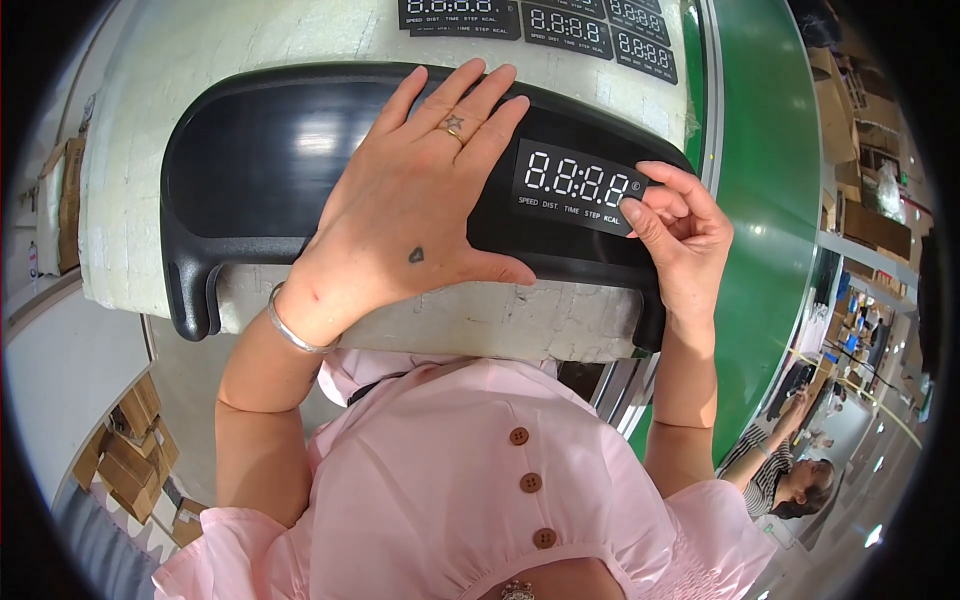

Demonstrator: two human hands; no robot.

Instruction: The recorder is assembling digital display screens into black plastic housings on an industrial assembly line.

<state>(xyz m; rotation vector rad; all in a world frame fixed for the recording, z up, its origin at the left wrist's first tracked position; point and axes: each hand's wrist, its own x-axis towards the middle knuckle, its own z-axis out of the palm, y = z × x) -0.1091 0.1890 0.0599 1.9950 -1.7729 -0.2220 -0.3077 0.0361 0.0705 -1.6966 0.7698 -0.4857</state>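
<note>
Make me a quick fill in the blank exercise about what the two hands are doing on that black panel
1. The left hand lies flat on the black console panel with a ____ on its wrist.
2. The right hand pinches the ____ end of the display sticker.
3. More display stickers lie on the foam block ____ the panel.

Missing words: bracelet; right; beyond

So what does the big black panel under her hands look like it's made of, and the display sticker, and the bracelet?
The black panel looks like moulded plastic: smooth, rounded edges, soft glossy highlights. The display sticker seems a thin printed film, flat and sheeny, its right edge under the right hand. The bracelet by the left hand looks like polished silver-toned metal, judging by its bright sheen.
</note>
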